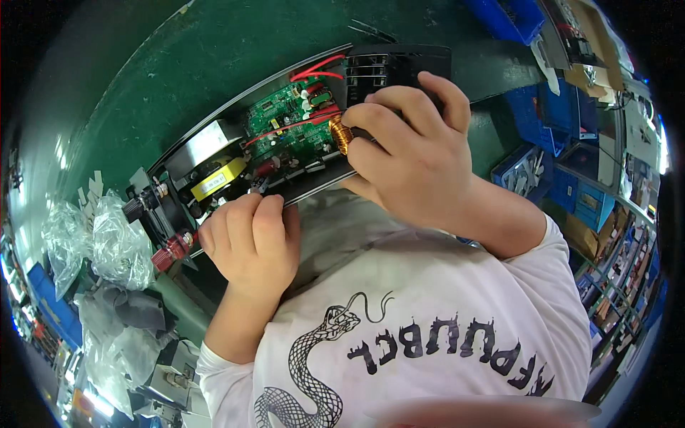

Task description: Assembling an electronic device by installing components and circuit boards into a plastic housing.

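An open metal chassis [325, 187] lies slanted in front of me. Inside are a green circuit board [265, 114], a yellow-wrapped transformer [220, 178] and a silver metal plate [205, 146]. My left hand [251, 246] is closed over the chassis's near edge, beside the red terminal [171, 251] and below the black terminal [135, 208]. At the other end, my right hand [421, 160] curls over a black end panel [421, 60] with slots. Its fingertips are next to a copper-wire coil [340, 134]; its thumb is partly hidden. Red wires [317, 71] run toward the panel.
Clear plastic bags [118, 239] lie left of the chassis on the green table [235, 43]. A blue bin [510, 18] stands at the far right. Further right are a tray of metal parts [521, 171] and blue boxes [578, 196].
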The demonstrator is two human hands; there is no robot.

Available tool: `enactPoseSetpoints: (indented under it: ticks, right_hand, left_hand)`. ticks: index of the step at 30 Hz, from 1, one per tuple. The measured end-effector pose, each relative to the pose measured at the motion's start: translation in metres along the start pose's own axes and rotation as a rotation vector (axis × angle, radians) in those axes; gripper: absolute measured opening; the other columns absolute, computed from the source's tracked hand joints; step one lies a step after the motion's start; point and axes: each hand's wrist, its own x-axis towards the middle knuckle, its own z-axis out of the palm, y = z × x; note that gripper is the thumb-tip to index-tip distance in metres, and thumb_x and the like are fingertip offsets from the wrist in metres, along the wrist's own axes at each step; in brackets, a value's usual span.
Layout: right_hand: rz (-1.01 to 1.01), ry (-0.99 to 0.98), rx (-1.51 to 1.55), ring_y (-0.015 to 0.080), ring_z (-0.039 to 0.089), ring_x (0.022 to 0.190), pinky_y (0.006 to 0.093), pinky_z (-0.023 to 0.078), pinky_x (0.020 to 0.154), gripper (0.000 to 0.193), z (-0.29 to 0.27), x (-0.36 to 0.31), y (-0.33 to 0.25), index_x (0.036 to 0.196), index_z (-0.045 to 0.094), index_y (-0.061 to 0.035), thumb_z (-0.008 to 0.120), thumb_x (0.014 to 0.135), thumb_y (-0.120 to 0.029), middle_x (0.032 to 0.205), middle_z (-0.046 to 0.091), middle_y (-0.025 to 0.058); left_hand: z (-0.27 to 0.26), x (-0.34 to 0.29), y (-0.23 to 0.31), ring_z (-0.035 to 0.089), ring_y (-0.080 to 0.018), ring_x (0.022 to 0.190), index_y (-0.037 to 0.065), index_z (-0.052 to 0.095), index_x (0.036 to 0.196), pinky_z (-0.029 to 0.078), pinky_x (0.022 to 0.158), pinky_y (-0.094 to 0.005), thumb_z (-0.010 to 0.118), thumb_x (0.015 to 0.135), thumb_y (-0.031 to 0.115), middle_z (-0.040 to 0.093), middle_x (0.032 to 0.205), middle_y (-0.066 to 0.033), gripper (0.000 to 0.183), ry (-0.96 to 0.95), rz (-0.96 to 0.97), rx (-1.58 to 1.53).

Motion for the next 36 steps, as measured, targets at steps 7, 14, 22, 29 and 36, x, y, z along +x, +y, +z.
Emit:
enactPoseSetpoints:
  ticks: [7,14,22,29,36]
  right_hand:
    - [-0.038,-0.137,0.196,0.0186,0.056,0.104,0.0439,0.037,0.096,0.030,-0.031,0.024,-0.005,0.076,0.063,-0.0160,0.084,0.061,-0.032,0.103,0.061,-0.0043]
    - [-0.207,-0.426,0.079,0.0191,0.053,0.101,0.0380,0.039,0.089,0.027,-0.027,0.077,-0.001,0.083,0.073,-0.0148,0.085,0.063,-0.028,0.095,0.059,-0.0018]
    - [-0.282,-0.495,0.023,0.0175,0.053,0.100,0.0369,0.037,0.086,0.030,-0.021,0.085,-0.007,0.081,0.074,-0.0154,0.087,0.059,-0.030,0.093,0.057,-0.0023]
    - [-0.312,-0.483,0.121,0.0182,0.053,0.099,0.0363,0.039,0.086,0.023,-0.018,0.081,0.000,0.080,0.073,-0.0153,0.085,0.064,-0.028,0.093,0.057,-0.0026]
    - [-0.244,-0.468,0.324,0.0250,0.054,0.117,0.0447,0.041,0.097,0.018,-0.026,0.053,0.008,0.078,0.076,-0.0105,0.073,0.078,-0.029,0.107,0.067,0.0043]
  left_hand:
    - [-0.003,-0.003,0.000,0.060,-0.0264,0.080,0.011,0.061,0.102,0.043,0.072,-0.0399,0.078,0.072,0.014,0.063,0.097,-0.0067,0.034,0.015,0.009,-0.018]
    - [-0.007,-0.005,0.001,0.059,-0.0260,0.081,0.011,0.061,0.101,0.042,0.072,-0.0403,0.077,0.074,0.015,0.062,0.099,-0.0056,0.032,-0.017,0.003,-0.026]
    - [-0.005,-0.005,0.000,0.059,-0.0236,0.081,0.011,0.062,0.101,0.042,0.072,-0.0390,0.074,0.075,0.015,0.062,0.099,-0.0037,0.029,0.003,0.019,-0.032]
    - [-0.007,-0.006,-0.001,0.059,-0.0239,0.082,0.010,0.063,0.102,0.043,0.072,-0.0401,0.075,0.073,0.015,0.062,0.099,-0.0041,0.032,-0.006,0.017,-0.060]
    - [-0.023,0.015,0.010,0.052,-0.0320,0.116,0.013,0.070,0.108,0.045,0.094,-0.0437,0.077,0.070,0.012,0.060,0.122,-0.0057,0.039,-0.191,-0.108,0.049]
